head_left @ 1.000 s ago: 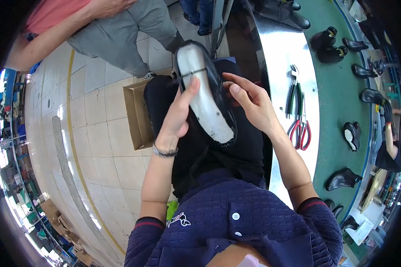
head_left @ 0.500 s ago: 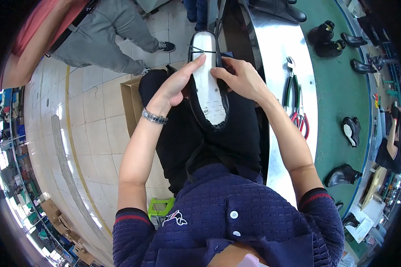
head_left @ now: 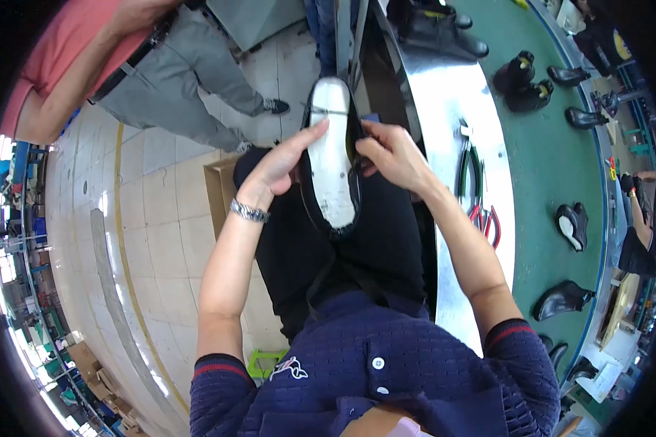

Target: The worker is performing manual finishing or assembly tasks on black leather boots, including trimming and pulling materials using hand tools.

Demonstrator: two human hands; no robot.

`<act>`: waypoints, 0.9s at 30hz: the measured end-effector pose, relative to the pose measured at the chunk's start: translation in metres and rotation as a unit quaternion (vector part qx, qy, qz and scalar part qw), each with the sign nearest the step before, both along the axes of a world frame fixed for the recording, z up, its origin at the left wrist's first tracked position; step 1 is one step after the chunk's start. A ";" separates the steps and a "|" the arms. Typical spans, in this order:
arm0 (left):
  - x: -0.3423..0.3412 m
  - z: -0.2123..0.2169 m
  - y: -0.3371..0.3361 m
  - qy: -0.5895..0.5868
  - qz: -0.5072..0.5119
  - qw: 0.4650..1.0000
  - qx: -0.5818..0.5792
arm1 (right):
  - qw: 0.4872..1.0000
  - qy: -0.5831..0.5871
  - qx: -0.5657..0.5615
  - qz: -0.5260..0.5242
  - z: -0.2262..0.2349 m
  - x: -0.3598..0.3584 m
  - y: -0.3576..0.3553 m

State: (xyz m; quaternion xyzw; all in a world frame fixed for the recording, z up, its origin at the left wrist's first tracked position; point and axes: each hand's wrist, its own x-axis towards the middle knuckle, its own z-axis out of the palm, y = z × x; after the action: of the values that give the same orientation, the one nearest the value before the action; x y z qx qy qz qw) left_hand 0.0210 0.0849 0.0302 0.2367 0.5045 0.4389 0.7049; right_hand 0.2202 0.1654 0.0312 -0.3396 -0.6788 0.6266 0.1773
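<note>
A black shoe upper with a white insole board [head_left: 332,171] rests sole up over my lap, its long axis pointing away from me. A dark cord [head_left: 326,111] crosses the board near its far end. My left hand [head_left: 280,166] grips the left side of the shoe, thumb lying on the board's edge. On the other side, my right hand [head_left: 392,154] pinches the upper's loose right edge, which stands away from the board and shows a yellowish strip inside. The fingers beneath the shoe are partly hidden.
Pliers with green handles [head_left: 470,171] and red-handled pliers [head_left: 487,222] lie on the metal bench [head_left: 463,284] to my right. Black boots [head_left: 523,81] stand on the green surface [head_left: 528,156] beyond. A person in grey trousers [head_left: 186,84] stands ahead left. A cardboard box [head_left: 217,191] sits by my knee.
My right thumb has moved off the white board to the upper's right edge, which now gapes outward. The shoe sits slightly lower and further left in view.
</note>
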 end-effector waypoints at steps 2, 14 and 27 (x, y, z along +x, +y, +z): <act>0.006 0.010 -0.001 0.037 0.011 0.999 0.019 | 1.000 0.007 0.013 -0.017 0.002 0.003 -0.004; 0.019 0.041 0.008 0.189 -0.016 0.965 0.181 | 0.985 0.015 0.145 -0.091 0.015 0.002 -0.037; 0.023 0.026 -0.028 0.135 -0.027 0.962 0.235 | 0.976 0.047 0.212 -0.029 0.010 0.031 -0.061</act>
State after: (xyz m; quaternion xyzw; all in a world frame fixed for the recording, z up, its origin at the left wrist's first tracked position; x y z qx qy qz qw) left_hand 0.0438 0.0570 0.0566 0.4660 0.4709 0.4900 0.5665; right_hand 0.2511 0.1048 0.0409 -0.2842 -0.7768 0.4781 0.2952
